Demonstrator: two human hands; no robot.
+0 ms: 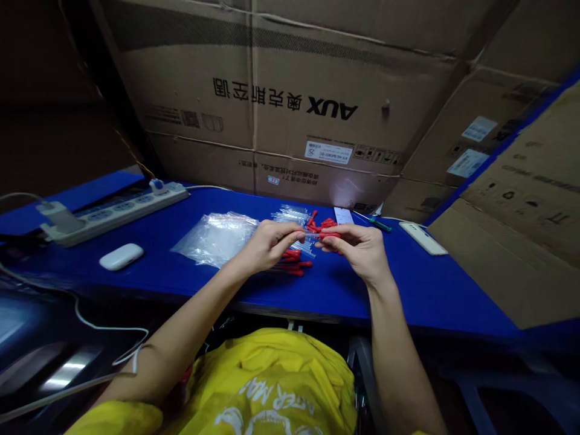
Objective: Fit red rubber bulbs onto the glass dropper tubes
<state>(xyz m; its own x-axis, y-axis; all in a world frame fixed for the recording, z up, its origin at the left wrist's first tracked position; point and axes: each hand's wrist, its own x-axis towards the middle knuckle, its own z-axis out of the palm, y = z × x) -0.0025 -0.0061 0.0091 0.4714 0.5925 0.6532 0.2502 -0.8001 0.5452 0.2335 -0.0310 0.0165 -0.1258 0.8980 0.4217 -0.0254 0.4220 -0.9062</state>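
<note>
Between fingertips (299,237), clear tube (312,234), ends hidden.

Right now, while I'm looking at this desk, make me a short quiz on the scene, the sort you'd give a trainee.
1. Multiple choice: what do the fingers of the right hand pinch?
A) a power strip
B) a red piece
C) a cable

2. True or false: the green-handled screwdriver lies on the blue desk, to the right of the plastic bags.

3. Short answer: which of the person's hands is nearer the plastic bags?

Key:
1. B
2. True
3. The left hand, which has its grip on a clear tube.
</note>
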